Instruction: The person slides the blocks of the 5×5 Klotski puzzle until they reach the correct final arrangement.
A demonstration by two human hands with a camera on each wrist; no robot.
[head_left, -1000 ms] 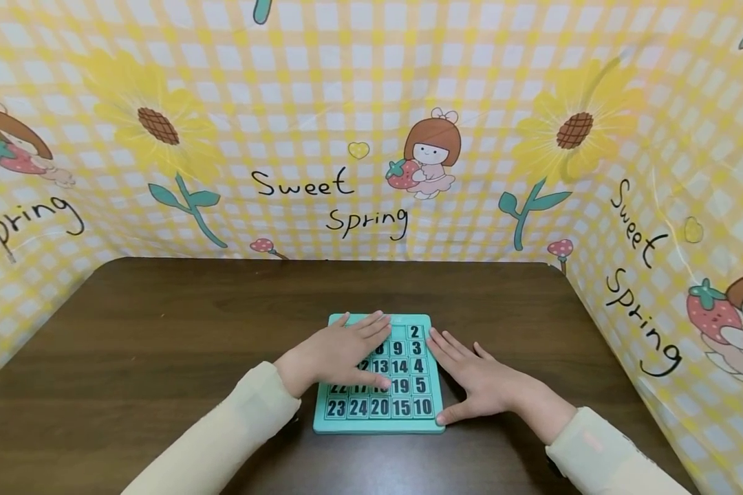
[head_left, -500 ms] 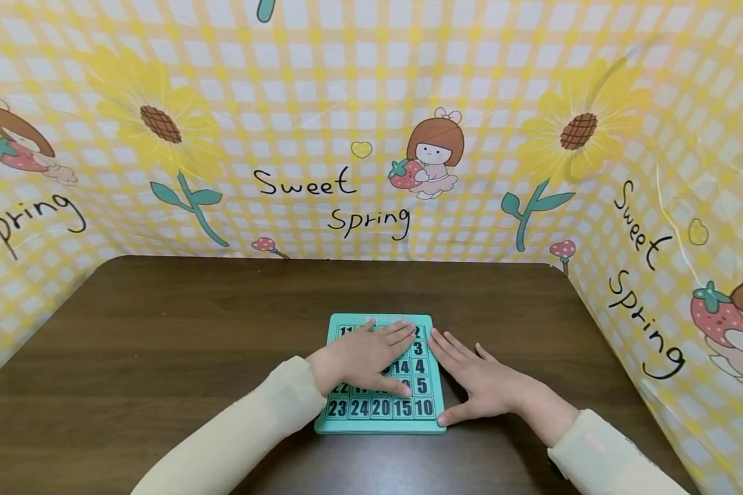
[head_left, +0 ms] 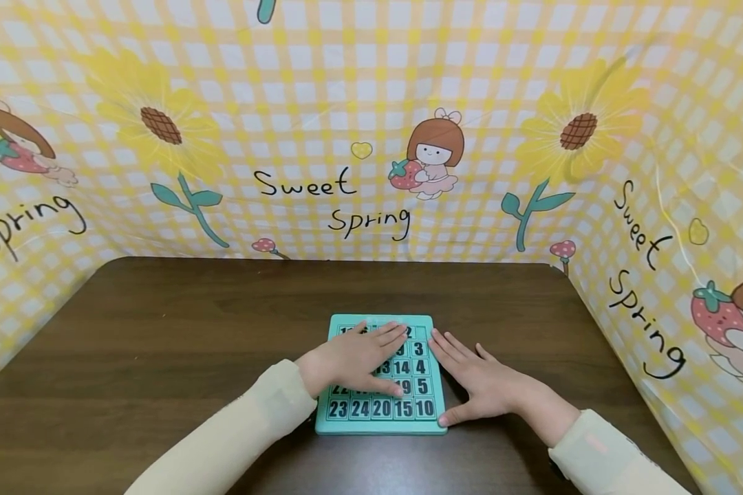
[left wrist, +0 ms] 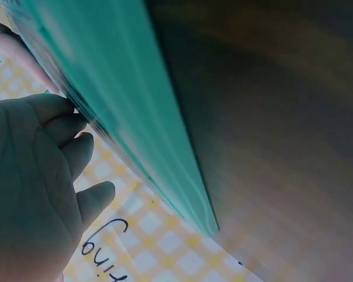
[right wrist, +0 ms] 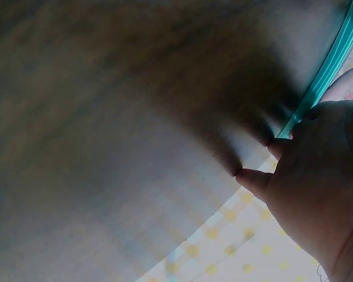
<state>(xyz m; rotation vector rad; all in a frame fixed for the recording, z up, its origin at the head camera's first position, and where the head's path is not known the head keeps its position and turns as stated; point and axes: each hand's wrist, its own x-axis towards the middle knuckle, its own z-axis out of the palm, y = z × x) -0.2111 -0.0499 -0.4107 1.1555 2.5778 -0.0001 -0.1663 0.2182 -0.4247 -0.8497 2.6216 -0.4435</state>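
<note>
A teal number slide puzzle [head_left: 380, 427] lies flat on the table, its frame filled with numbered tiles. Over its upper left part reaches my left hand [head_left: 354, 357], fingers straight, with fingertips at the 2 tile [head_left: 409, 333] in the top row. An open slot shows at the top right corner, just right of that tile. The left hand covers several tiles in the middle. Along the puzzle's right edge rests my right hand [head_left: 486, 379], fingers extended, thumb at the lower right corner. In the left wrist view, the puzzle's side [left wrist: 129, 100] rises beside the left palm [left wrist: 29, 176].
The brown wooden table [head_left: 192, 309] spreads around the puzzle. A yellow checked cloth [head_left: 309, 89] with flowers and lettering hangs along the back and both sides, meeting the table's far edge.
My left hand moved right across the puzzle, then slightly back left. The 2 tile slid left from the top right corner, and the slot is now in that corner. The right hand stayed put.
</note>
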